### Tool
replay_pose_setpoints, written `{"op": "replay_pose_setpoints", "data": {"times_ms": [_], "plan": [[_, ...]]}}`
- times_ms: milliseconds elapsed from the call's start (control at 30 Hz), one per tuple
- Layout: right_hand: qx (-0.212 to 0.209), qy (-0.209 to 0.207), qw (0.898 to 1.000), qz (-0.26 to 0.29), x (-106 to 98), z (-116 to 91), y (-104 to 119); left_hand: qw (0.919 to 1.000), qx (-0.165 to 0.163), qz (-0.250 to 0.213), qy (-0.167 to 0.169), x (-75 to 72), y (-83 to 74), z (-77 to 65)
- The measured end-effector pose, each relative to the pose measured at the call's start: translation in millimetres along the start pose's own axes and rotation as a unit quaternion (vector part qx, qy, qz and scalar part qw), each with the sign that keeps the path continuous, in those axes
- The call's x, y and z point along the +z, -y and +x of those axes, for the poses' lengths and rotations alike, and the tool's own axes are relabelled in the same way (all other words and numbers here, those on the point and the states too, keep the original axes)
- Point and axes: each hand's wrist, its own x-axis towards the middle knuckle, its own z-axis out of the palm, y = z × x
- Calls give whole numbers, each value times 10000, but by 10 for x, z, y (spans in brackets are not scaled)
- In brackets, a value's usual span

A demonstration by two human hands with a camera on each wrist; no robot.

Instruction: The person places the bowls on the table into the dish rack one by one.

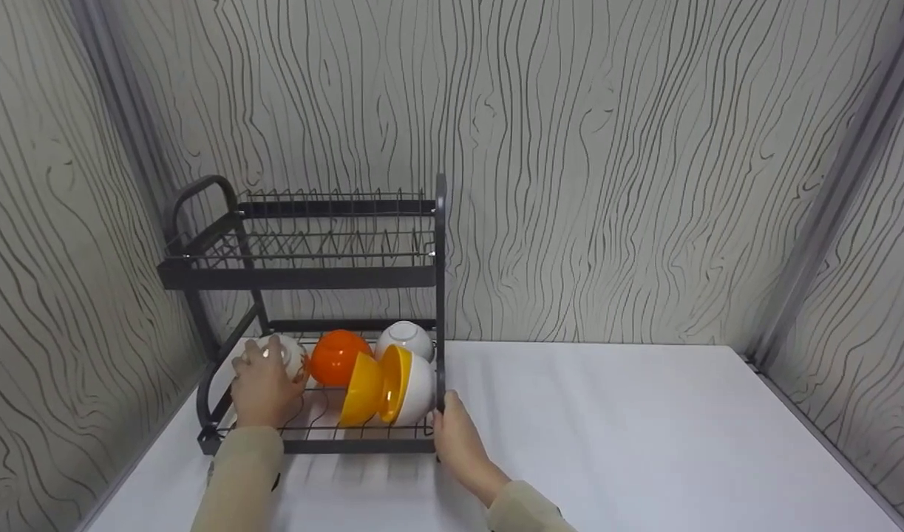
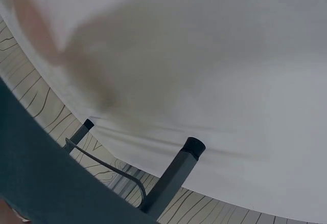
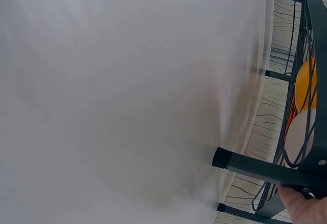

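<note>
A dark two-tier dish rack (image 1: 300, 278) stands on the white table. My left hand (image 1: 265, 388) reaches into the lower tier and grips a white bowl (image 1: 293, 353), its fingers spread over the upturned base. At the rack's right front corner, my right hand (image 1: 459, 442) holds the upright, with the thumb (image 3: 292, 201) against a leg in the right wrist view. Beside the left hand sits an orange bowl (image 1: 339, 358). Two bowls with yellow insides or sides, one yellow (image 1: 361, 395) and one white outside (image 1: 420, 391), lean at the right front. Another white bowl (image 1: 404, 338) is upturned behind them.
The rack's upper tier (image 1: 311, 244) has wire slots above the left hand. White table surface (image 1: 607, 421) extends to the right. Wood-grain panels (image 1: 570, 170) enclose the back and both sides. In the left wrist view, rack feet (image 2: 194, 146) show near the table's surface.
</note>
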Motion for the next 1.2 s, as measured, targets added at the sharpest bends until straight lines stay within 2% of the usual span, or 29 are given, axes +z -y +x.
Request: {"op": "replay_pose_setpoints", "data": {"times_ms": [167, 433, 733, 1000, 1200], "plan": [[-27, -68, 9999, -71, 14, 5, -1, 9994, -186, -70, 279, 9, 10, 32], [36, -25, 9999, -152, 15, 13, 1, 9980, -352, -95, 524, -2, 26, 62], [145, 117, 9998, 112, 15, 12, -6, 9976, -359, -133, 577, 19, 66, 68], [209, 134, 9996, 103, 22, 20, 1, 9945, -480, -370, 857, -11, 71, 91], [246, 112, 9996, 88, 26, 20, 5, 9938, -457, -453, 903, -3, 81, 97]]}}
